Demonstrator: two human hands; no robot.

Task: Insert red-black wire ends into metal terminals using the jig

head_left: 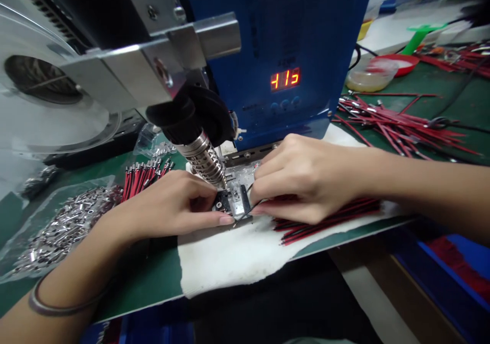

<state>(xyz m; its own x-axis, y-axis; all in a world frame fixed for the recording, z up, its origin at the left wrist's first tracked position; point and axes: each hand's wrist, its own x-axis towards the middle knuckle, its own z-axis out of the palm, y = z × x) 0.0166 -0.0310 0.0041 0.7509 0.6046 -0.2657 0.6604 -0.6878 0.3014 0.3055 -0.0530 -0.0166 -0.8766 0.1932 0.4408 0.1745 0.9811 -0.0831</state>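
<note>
My left hand (179, 201) reaches in from the left. Its bent fingers and thumb are at the left side of a small metal fixture (239, 209) with black blocks; what lies between them is hidden. On the fixture's right side my right hand (302, 175) is closed, pinching a thin black wire (247, 214) that runs across the fixture's front toward my left thumb. Right above the fixture points the tip of a soldering iron (202, 152) with a perforated metal sleeve. Red and black wires (291, 234) lie in a bundle under my right hand.
Behind stands a blue machine (275, 22) with a lit red display (285, 79). At left are a bag of metal connectors (65, 226) and wires with metal ends (141, 175). More red wires (394, 124) lie at right. White paper (229, 267) covers the green table's front edge.
</note>
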